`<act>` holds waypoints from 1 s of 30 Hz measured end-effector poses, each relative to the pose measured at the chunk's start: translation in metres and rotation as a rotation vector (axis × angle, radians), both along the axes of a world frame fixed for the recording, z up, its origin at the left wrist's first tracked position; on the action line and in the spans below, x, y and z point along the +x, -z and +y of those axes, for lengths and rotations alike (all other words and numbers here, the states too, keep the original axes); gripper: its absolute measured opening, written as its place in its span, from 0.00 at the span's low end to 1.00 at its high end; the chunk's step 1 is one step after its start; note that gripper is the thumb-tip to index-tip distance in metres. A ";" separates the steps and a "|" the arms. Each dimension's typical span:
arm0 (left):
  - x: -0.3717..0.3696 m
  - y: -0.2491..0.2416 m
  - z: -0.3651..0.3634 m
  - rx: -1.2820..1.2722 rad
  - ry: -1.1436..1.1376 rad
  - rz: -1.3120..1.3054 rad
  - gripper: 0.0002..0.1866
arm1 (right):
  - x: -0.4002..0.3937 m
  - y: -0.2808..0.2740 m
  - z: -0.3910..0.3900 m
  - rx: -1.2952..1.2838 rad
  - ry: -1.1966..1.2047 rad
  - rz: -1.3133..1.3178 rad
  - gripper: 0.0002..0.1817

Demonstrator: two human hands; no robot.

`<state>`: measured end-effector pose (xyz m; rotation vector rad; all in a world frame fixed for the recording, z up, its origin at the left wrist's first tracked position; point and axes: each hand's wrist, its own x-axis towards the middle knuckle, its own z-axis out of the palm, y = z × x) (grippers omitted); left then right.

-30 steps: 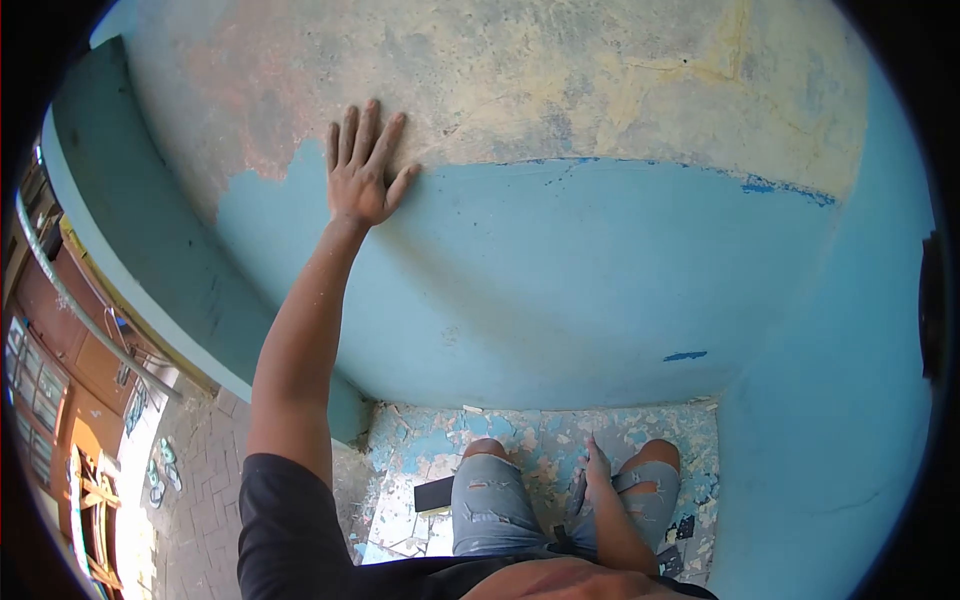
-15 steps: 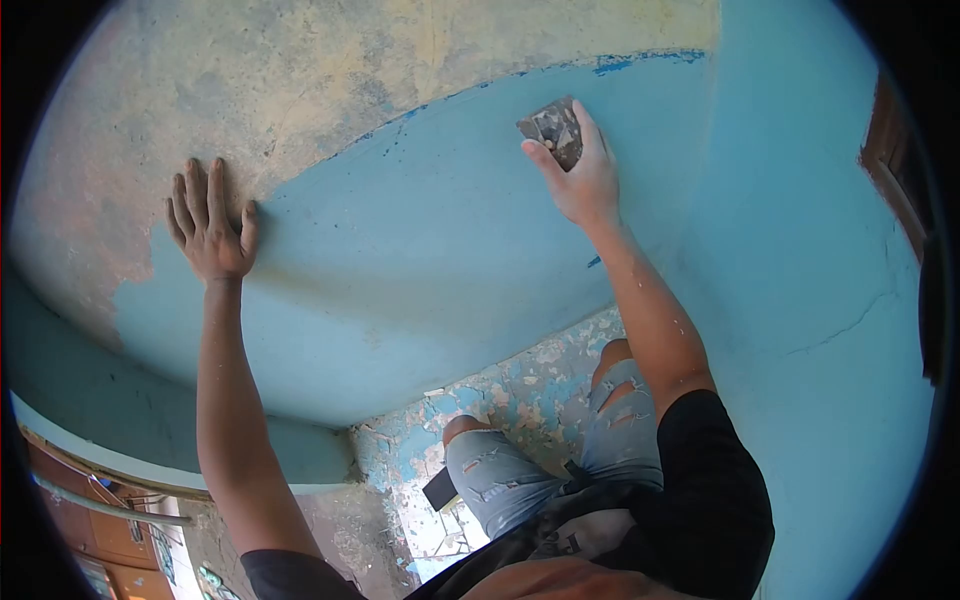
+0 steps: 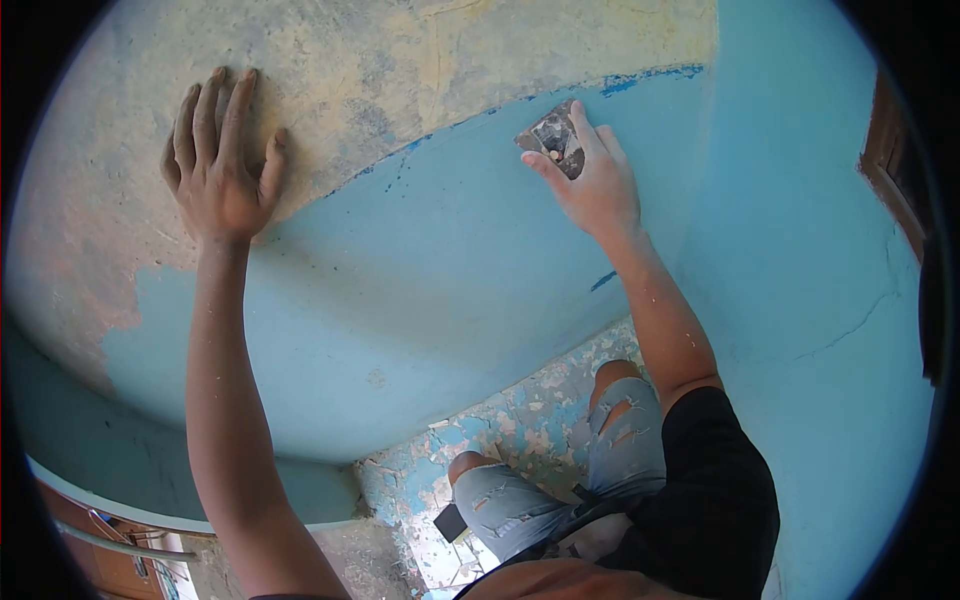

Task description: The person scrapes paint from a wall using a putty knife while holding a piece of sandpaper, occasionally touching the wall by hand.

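My right hand [image 3: 603, 190] grips a small, dark, scuffed block [image 3: 556, 136] with pale smears on it. Thumb and fingers hold it at its edges, against the blue painted wall [image 3: 450, 220] just under the ragged paint line. Pale dust coats the fingers of this hand. Flat on the bare, yellowish-grey part of the wall [image 3: 330, 90] rests my left hand [image 3: 222, 170], its fingers stretched out and the thumb apart. Its fingers look dark and dirty. Between the hands runs the jagged blue edge where paint meets bare plaster.
A brown wooden frame [image 3: 893, 165] juts in at the far right, beside a cracked blue wall [image 3: 800, 250]. Peeling blue and white flakes cover the surface [image 3: 520, 410] by my knees. At lower left are a curved ledge [image 3: 110, 480] and a grey pipe [image 3: 125, 542].
My left hand has moved up the wall, from the paint border onto the bare plaster. The right hand with the block is slightly lower and further right; the view has shifted a little.
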<state>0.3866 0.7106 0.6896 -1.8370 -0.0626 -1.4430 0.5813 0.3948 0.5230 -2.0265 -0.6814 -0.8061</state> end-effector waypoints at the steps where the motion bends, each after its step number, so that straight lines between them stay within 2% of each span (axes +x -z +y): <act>1: 0.000 0.000 0.001 0.012 0.025 -0.006 0.31 | -0.001 -0.003 0.001 -0.025 0.027 0.037 0.57; 11: 0.002 0.001 0.004 0.015 0.038 -0.023 0.31 | -0.006 0.003 0.023 0.040 0.011 0.024 0.58; 14: 0.003 0.005 0.002 0.016 0.037 -0.009 0.31 | -0.009 0.010 0.027 0.135 0.009 0.004 0.59; 16: 0.001 0.002 0.001 0.016 0.027 -0.022 0.31 | -0.012 0.014 0.034 0.277 -0.076 -0.039 0.60; 20: 0.000 0.005 0.001 0.006 0.044 -0.012 0.29 | -0.015 0.008 0.030 0.270 -0.061 0.041 0.58; 22: 0.000 0.004 0.002 0.003 0.055 -0.021 0.29 | -0.013 0.003 0.029 0.109 0.008 0.047 0.61; 28: 0.001 0.003 0.004 0.023 0.032 -0.040 0.28 | -0.005 -0.020 0.026 0.120 0.071 0.053 0.61; 30: 0.001 0.003 0.002 0.020 0.064 -0.044 0.28 | -0.016 -0.008 0.022 0.082 0.054 0.066 0.61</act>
